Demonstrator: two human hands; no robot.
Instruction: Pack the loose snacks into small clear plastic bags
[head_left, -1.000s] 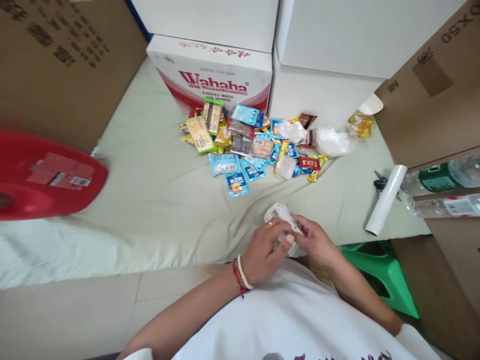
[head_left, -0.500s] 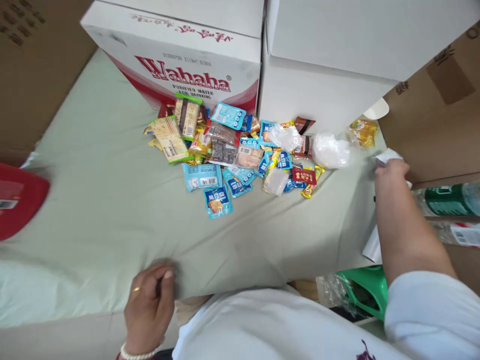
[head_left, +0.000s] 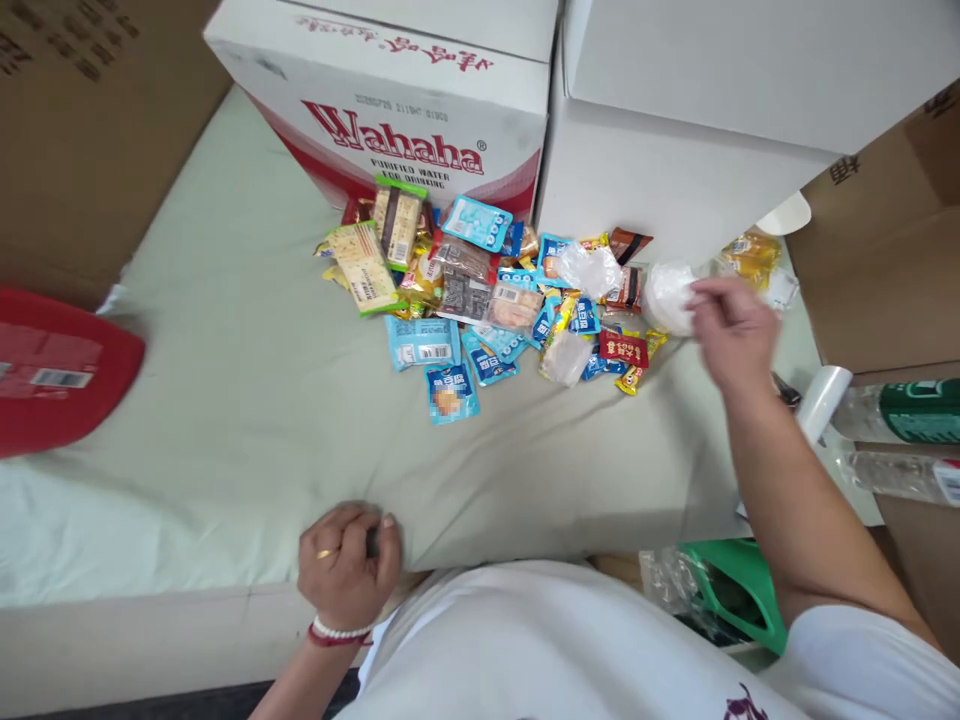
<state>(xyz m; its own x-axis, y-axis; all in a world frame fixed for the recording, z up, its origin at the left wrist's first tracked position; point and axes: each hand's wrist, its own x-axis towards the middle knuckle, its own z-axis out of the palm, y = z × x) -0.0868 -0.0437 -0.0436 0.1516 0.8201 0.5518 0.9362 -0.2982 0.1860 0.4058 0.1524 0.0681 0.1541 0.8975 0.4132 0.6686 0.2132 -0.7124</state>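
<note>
My right hand (head_left: pixel 731 325) reaches to the right end of a snack heap, its thumb and fingertips closed on the edge of a crumpled clear plastic bag (head_left: pixel 666 297). Two more crumpled plastic bags, one at the upper right of the heap (head_left: pixel 590 270) and one lower down (head_left: pixel 566 358), lie among the packets. Blue snack pouches (head_left: pixel 451 393), pale cracker packs (head_left: pixel 365 268) and a small red packet (head_left: pixel 624 348) make up part of the pile. My left hand (head_left: pixel 349 565), wearing a ring, rests curled at the front edge of the cloth, with nothing visible in it.
A Wahaha water carton (head_left: pixel 405 150) and a plain white box (head_left: pixel 645 180) stand behind the snacks. Yellow packets (head_left: pixel 750 258) and a white roll (head_left: pixel 823 402) lie at the right, near plastic bottles (head_left: pixel 919 412). At left is a red object (head_left: pixel 67 370); a green container (head_left: pixel 742 590) sits below the edge.
My right hand has left the white piece at the far right and moved left to the crumpled plastic bag. My left hand stays curled at the cloth's front edge; the view has shifted slightly.
</note>
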